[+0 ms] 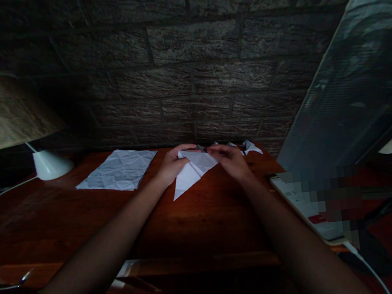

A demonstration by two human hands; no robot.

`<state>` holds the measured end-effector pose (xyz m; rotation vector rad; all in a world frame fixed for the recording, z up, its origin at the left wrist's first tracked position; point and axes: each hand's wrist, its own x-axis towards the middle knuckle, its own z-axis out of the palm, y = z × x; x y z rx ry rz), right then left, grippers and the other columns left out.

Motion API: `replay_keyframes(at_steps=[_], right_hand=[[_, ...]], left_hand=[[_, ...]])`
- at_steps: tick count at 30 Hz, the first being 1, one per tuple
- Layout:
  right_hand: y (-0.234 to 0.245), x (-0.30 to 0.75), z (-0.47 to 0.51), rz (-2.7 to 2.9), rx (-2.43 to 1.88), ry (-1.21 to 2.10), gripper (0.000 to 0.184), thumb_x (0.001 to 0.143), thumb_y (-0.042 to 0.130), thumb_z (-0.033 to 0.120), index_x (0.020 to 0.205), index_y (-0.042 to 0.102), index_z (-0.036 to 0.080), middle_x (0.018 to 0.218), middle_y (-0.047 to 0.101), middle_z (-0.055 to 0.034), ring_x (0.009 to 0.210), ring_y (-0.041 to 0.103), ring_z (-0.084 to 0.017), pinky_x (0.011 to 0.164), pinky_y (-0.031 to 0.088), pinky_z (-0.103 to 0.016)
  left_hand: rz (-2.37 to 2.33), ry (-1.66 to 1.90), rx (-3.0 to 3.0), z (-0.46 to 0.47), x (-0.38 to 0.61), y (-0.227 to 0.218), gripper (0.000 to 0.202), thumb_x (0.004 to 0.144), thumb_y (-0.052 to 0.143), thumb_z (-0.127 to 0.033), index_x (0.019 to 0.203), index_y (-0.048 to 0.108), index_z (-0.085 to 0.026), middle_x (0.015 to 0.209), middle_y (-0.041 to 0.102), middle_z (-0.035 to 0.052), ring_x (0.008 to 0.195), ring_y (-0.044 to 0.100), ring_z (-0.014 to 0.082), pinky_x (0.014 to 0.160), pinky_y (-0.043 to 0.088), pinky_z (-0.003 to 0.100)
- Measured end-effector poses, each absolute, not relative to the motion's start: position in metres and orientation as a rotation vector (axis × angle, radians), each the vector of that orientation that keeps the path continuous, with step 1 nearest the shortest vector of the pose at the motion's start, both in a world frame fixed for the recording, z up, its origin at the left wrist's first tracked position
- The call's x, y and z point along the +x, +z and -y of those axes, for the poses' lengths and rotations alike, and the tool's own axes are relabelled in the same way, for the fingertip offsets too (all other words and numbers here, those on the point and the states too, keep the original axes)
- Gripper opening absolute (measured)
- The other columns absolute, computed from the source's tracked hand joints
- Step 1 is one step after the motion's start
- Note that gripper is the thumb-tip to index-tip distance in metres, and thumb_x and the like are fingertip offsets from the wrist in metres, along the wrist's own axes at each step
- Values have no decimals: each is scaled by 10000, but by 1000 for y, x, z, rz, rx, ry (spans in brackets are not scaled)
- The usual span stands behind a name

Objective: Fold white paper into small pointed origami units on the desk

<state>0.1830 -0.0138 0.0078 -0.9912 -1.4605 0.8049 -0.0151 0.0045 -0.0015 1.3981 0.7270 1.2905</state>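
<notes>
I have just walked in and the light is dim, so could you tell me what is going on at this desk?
A person is handling a folded paper with both bare hands over a wooden desk. The left hand holds its left side, the right hand pinches its upper right edge. A creased sheet lies flat to the left, small folded pieces sit behind the hands by the brick wall, and a lamp stands far left.
</notes>
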Motion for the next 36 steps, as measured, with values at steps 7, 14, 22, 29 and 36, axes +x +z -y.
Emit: replay_keyframes(at_steps=[7, 14, 22, 29, 36], right_hand=[[5, 183, 13, 1507, -1013, 884, 191, 690, 759, 401, 769, 768, 227, 805, 749, -2, 782, 664, -189, 782, 514, -345], [6, 184, 13, 1531, -987, 884, 170, 685, 770, 392, 747, 762, 234, 809, 752, -3, 772, 662, -185, 820, 516, -366], [3, 186, 11, 1642, -979, 841, 160, 724, 736, 395, 769, 765, 244, 826, 756, -1, 764, 654, -177, 813, 510, -368], [4, 187, 11, 1649, -997, 805, 178, 730, 724, 392, 780, 760, 225, 836, 761, -16, 780, 662, -194, 813, 510, -370], [2, 187, 9, 1679, -1022, 831, 202, 750, 706, 367, 825, 758, 187, 876, 758, -44, 809, 662, -192, 818, 496, -353]], left_hand=[[-778, 1302, 1583, -9, -18, -6, 359, 665, 730, -177, 1024, 729, -193, 1074, 751, 87, 928, 692, 225, 808, 516, 336], [-773, 1327, 1571, -6, -17, -5, 383, 656, 754, -189, 1039, 728, -185, 1059, 758, 84, 887, 699, 219, 760, 519, 311], [-787, 1296, 1597, -2, -16, -1, 380, 646, 752, -157, 1024, 739, -195, 990, 769, 77, 853, 697, 217, 792, 521, 344], [-868, 1295, 1790, -5, -19, -1, 211, 681, 743, -200, 889, 766, -175, 958, 770, 76, 840, 699, 212, 788, 528, 339], [-858, 1474, 2130, -3, -22, 4, 305, 673, 682, -67, 951, 741, -179, 1131, 732, 82, 1045, 678, 213, 933, 520, 369]])
